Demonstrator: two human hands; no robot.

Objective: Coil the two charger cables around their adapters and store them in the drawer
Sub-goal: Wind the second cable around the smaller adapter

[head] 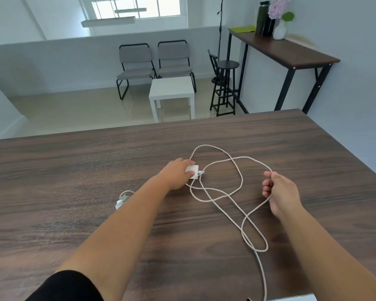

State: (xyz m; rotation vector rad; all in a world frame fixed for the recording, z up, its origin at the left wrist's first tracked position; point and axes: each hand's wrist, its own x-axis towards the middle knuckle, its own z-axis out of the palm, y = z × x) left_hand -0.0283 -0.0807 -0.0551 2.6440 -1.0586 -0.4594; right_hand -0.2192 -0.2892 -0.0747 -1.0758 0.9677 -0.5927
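A wide brown wood-grain tabletop [74, 170] fills the lower half of the view. Beyond its far edge, 2 grey chairs [154, 64] are seen against a low wall, with a small white side table [172, 92] in front of them and a black stool [225, 83] to the right. A tall dark table [291, 53] stands along the right wall, and on it 2 dark bottles [265, 18] and a white vase [280, 29] holding pale flowers are set. No drawer can be seen.

On the tabletop, a long white cable [237, 192] is spread in several loose, crossing loops between the 2 hands, and 1 strand runs down to the near edge. A second charger [122, 200], white and bunched small, lies on the tabletop just left of the left forearm, partly hidden by it.

The left arm is stretched forward, a black sleeve [70, 287] showing at its upper part. The left hand [178, 174] is closed around a small white adapter [192, 170], which is held low at the tabletop with its prongs pointing right. The right hand [280, 192] is raised slightly to the right, fingers curled, and a loop of the cable is pinched at the fingertips and passes under the palm.
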